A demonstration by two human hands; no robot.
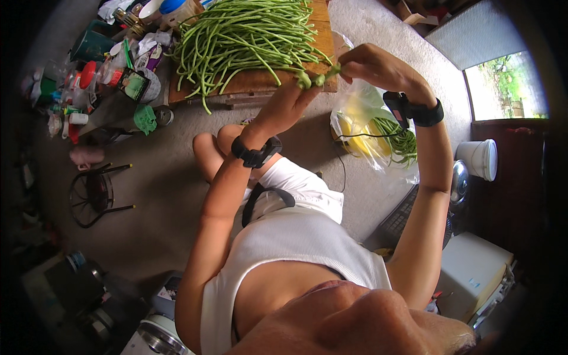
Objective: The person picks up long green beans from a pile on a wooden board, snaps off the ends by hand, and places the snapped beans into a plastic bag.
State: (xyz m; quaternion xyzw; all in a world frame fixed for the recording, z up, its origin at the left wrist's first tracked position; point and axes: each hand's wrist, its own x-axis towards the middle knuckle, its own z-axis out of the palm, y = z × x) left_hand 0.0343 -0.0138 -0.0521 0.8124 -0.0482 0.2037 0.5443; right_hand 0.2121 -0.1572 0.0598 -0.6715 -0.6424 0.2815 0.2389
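Note:
A knotted green long bean (pixel 318 80) is stretched between my hands, just past the near edge of a wooden table. My left hand (pixel 284 104) grips its thicker, knotted part. At the other end, the fingers of my right hand (pixel 375 66) pinch the bean's tip. Behind them, a big heap of long beans (pixel 248 40) covers most of the wooden table (pixel 321 26), several drooping over the edge. Below my right forearm is a clear plastic bag (pixel 355 104), with a yellow container (pixel 361 137) and more long beans (pixel 401 140) showing in it.
Jars, a dark green jug (pixel 92 44) and a phone (pixel 133 84) crowd the surface at left. A black-framed stool (pixel 100 191) and a pink mug (pixel 86 156) are below. At right are a white bucket (pixel 477 159) and a thin cable (pixel 344 171).

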